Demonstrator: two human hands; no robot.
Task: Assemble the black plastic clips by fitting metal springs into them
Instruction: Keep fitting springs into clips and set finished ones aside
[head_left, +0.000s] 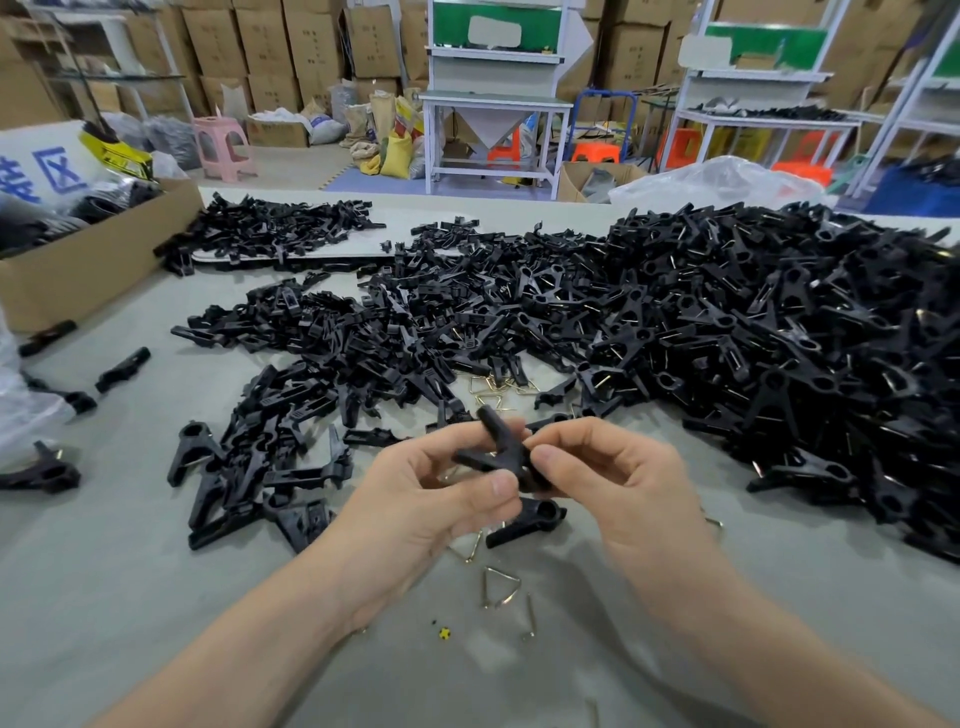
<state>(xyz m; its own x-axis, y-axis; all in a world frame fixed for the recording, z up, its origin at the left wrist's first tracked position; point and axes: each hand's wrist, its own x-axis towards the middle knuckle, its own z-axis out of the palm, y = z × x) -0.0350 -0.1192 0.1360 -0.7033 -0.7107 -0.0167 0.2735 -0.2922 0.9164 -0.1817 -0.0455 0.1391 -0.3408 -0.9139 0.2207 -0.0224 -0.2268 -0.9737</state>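
Mid-frame, left hand (415, 499) and right hand (618, 478) both pinched one matte black clip (498, 452), its prongs splayed wide.

Clips (727, 332): black plastic, slight sheen.
Springs (500, 586): brass-toned metal wire, shiny.
Table (156, 597): grey, matt.
Box (88, 270): brown cardboard.

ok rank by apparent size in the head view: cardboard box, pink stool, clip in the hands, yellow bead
1. cardboard box
2. clip and pink stool, unranked: look alike, clip far nearer the camera
3. yellow bead
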